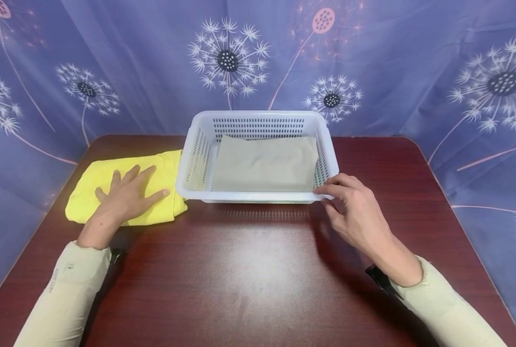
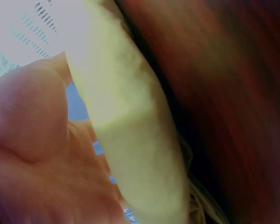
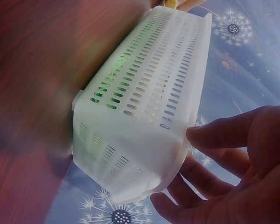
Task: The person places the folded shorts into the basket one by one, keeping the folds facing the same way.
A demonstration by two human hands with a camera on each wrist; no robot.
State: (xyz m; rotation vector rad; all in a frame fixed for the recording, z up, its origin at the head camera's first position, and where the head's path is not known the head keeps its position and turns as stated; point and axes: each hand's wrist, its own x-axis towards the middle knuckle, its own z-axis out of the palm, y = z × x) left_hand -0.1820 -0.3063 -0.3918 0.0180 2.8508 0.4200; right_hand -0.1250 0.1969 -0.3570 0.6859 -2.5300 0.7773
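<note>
A folded yellow cloth (image 1: 88, 178) lies at the left of the table. My left hand (image 1: 125, 195) rests flat on it with the fingers spread. The left wrist view shows my palm beside the edge of the yellow cloth (image 2: 130, 116). To the right of the cloth stands a white slotted plastic basket (image 1: 258, 196), with a folded beige cloth (image 1: 266, 164) inside. At the basket's front right corner, my right hand (image 1: 358, 212) pinches the rim, thumb below and fingers over the top. The right wrist view shows the thumb at the rim of the basket (image 3: 144, 126).
The dark reddish-brown wooden table (image 1: 249, 279) has rounded far corners. Behind it and at both sides hangs a blue-purple curtain (image 1: 154, 62) printed with dandelions. The basket stands near the table's far edge, its left end right at the yellow cloth.
</note>
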